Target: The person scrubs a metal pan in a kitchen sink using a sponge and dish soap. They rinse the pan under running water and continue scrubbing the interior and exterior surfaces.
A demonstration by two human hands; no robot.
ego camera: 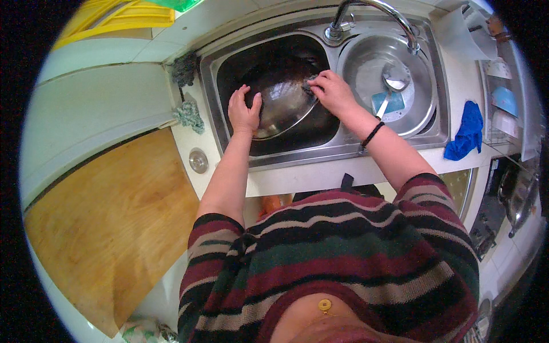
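Observation:
In the left basin of a steel double sink, a dark metal pan or wok lies with a shiny rounded surface and a bright rim. My left hand rests on its left side, fingers apart. My right hand pinches a dark grey scouring pad against the pan's right side. The right basin holds a round metal bowl with some water, a metal ladle and a blue-green sponge in it.
A chrome faucet arches over the bowl. A blue cloth lies right of the sink. Left are a grey-green cloth, a dark scrubber, a metal drain stopper and a wooden board. A dish rack stands far right.

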